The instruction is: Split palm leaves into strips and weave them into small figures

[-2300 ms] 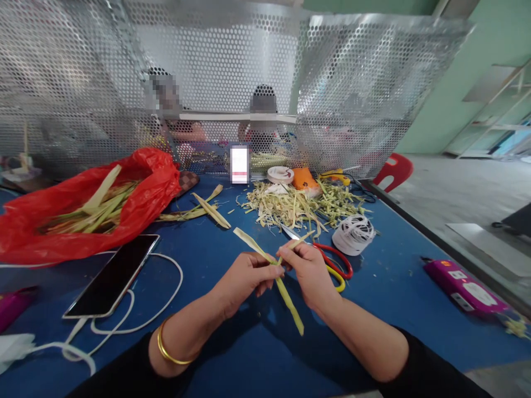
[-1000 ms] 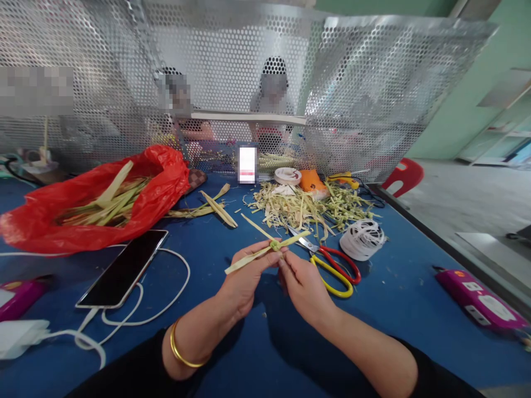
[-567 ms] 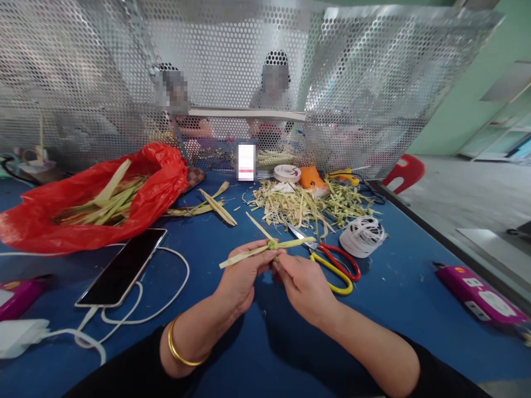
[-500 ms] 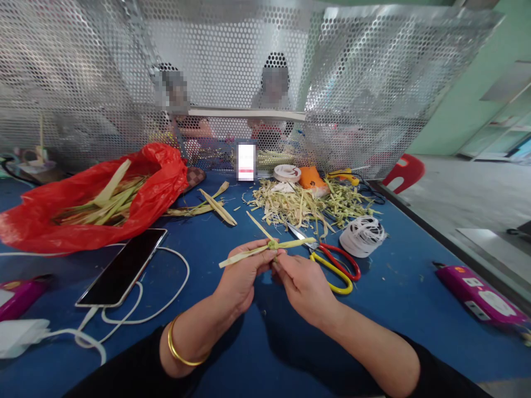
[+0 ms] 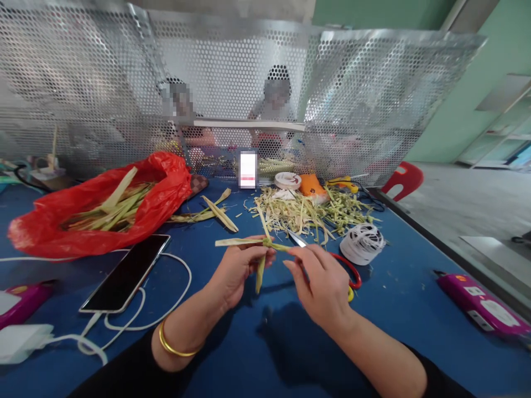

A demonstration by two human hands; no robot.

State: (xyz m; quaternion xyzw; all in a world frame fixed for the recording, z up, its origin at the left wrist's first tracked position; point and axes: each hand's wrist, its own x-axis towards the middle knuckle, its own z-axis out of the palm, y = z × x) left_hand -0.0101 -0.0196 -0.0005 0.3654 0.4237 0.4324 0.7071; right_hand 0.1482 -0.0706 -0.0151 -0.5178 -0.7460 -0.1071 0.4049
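Observation:
A small knot of pale green husk strips [image 5: 267,242] is pinched in my left hand [image 5: 234,271], which wears a gold bangle. Its loose ends stick out four ways: left, up, right and down. My right hand [image 5: 321,279] has its fingertips closed on the strip end that points right. Partly behind my right hand lie scissors [image 5: 297,239] with red and yellow handles; much of them is hidden. A heap of husk scraps [image 5: 298,213] spreads just beyond my hands.
A red plastic bag [image 5: 45,221] of husks stands at the left, with a phone [image 5: 126,273] and white cables before it. To the right are a roll of white ribbon [image 5: 362,244] and a purple pack [image 5: 479,304]. Behind a perforated screen [image 5: 228,66] sit two people.
My right hand has moved right, from the knot to the strip end pointing right. One strip end now hangs downward below the knot. The view has shifted slightly upward.

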